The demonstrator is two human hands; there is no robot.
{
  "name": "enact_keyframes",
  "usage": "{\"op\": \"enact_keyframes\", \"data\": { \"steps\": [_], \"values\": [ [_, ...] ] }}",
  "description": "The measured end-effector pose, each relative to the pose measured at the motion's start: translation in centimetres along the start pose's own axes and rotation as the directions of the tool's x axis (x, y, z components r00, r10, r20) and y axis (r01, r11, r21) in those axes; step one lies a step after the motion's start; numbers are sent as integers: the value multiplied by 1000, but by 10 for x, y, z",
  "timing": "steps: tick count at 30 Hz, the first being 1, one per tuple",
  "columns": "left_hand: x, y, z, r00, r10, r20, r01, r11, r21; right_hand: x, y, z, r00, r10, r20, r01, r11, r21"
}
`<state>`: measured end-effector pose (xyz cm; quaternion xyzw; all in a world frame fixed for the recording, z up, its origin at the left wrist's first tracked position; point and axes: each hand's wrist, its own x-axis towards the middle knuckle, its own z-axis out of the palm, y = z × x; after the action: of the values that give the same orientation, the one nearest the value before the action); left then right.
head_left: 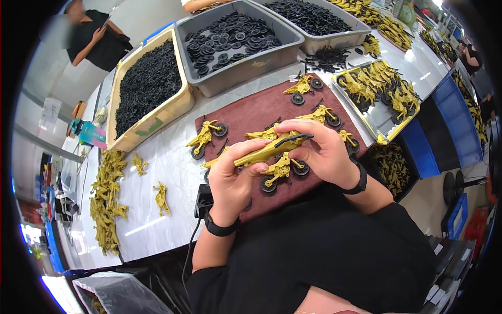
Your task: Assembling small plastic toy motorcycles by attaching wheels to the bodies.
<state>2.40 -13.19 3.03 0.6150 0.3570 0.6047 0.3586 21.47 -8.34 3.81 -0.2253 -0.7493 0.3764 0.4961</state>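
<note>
Above a maroon cloth point(225, 116), both my hands hold a yellow toy motorcycle body point(261, 154) tilted sideways. My left hand point(230, 186) pinches its left end between thumb and fingers. At the other end, my right hand point(327, 153) grips it with fingers over the top, beside a black handlebar point(294, 137) lying along the body. Just below them a yellow toy motorcycle point(278, 170) with black wheels rests on the cloth. Others like it lie around, including one toy motorcycle point(203, 137) to the left and another point(301, 85) at the far edge.
A cream bin point(184, 99) of small black parts and a grey bin point(209, 85) of black wheels stand behind. Loose yellow bodies point(107, 201) are heaped left. A yellow-rimmed tray point(384, 140) of toy motorcycles sits right. A person point(97, 39) stands at far left.
</note>
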Motion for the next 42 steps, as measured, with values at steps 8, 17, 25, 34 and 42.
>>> {"op": "enact_keyframes", "data": {
  "steps": [8,17,25,34,42],
  "values": [
    [-5,-8,3,997,60,-57,-47,979,199,-5,3,10,990,97,-102,-98,995,-8],
    [-6,-11,-1,968,-238,-78,227,966,-126,3,-5,2,943,332,18,-331,934,137],
    [-2,-16,-6,972,-229,-51,216,959,-185,3,-6,5,979,197,-51,-201,972,-119],
    [-5,-15,-6,988,-131,-78,127,990,-55,5,-4,16,990,56,-129,-81,977,-197],
    [-10,-17,-6,982,-172,-78,167,984,-63,6,2,7,992,117,47,-110,986,-125]
  ]
}}
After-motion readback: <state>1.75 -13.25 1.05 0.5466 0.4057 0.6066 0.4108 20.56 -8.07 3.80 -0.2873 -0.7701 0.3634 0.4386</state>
